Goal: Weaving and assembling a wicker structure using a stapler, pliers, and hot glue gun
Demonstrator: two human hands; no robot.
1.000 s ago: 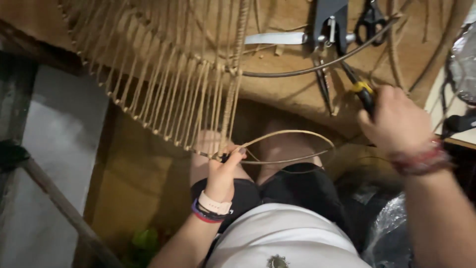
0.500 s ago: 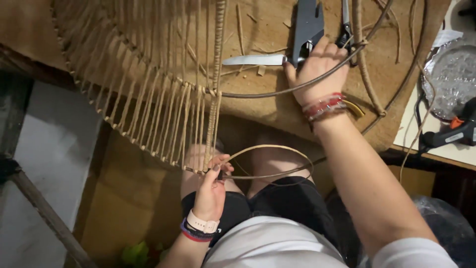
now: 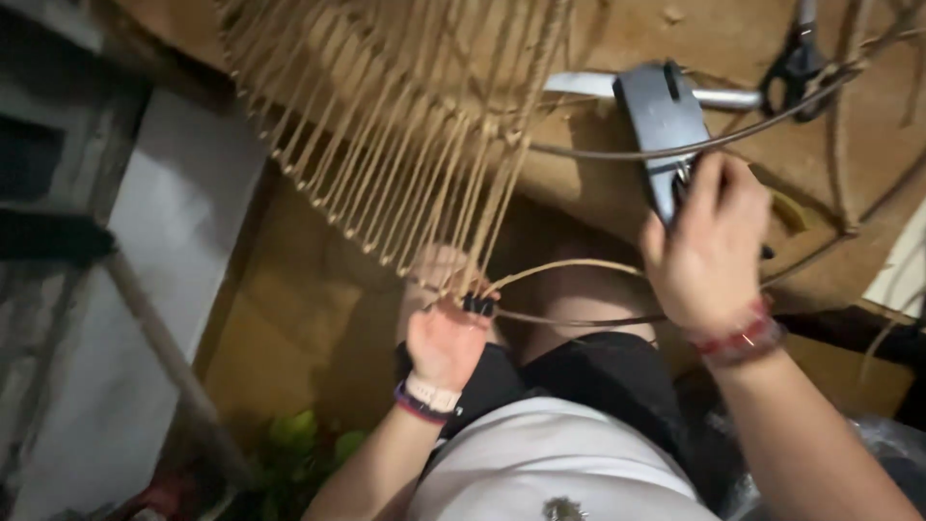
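Rattan strand (image 3: 579, 265) tan, looped; left hand (image 3: 446, 338) pinches it, right hand (image 3: 709, 256) grips stapler (image 3: 661, 121).

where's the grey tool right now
In the head view the grey tool lies upper right on the brown workbench, under the right hand's fingers, right of the hanging rattan strands.

Grey stapler (image 3: 661, 125) on workbench, tan rattan strand (image 3: 579, 265) looped

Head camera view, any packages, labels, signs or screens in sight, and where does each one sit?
None that can be made out: no package, label, sign or screen shows.
Nearest candidate: crinkled clear plastic at the lower right edge, too blurred to tell if it is packaging.
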